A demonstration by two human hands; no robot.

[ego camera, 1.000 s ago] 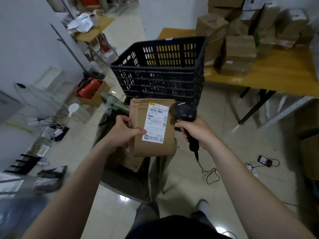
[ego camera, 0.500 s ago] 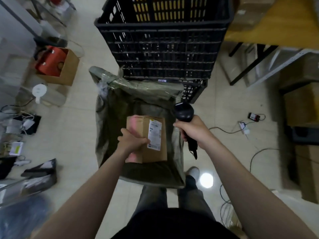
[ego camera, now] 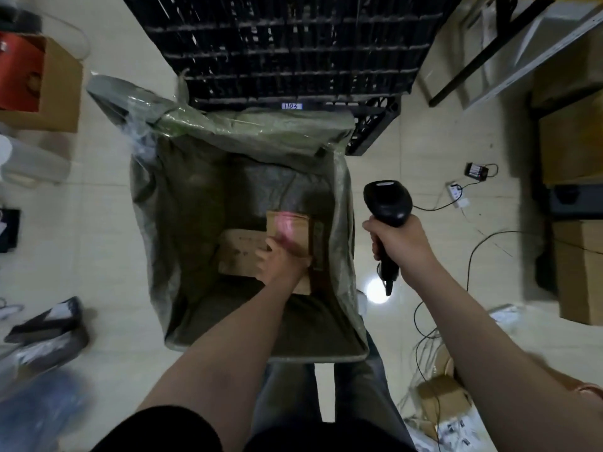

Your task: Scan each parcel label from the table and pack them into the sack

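Note:
A green woven sack stands open on the floor below me. My left hand reaches deep inside it, fingers closed on a brown paper parcel near the sack's right wall; a red scanner glow falls on the parcel's top. Another brown parcel lies flat on the sack's bottom, just left of the hand. To the right of the sack, outside it, my right hand grips a black handheld barcode scanner, whose cable trails down to the floor.
A black plastic crate stands right behind the sack. A cardboard box with a red item sits at the left. Cardboard boxes and table legs are at the right. Cables and a power strip lie on the floor.
My left hand has lowered the parcel from in front of the scanner down into the sack. The camera has tilted down, so the table has left the view. The scanner stays in my right hand.

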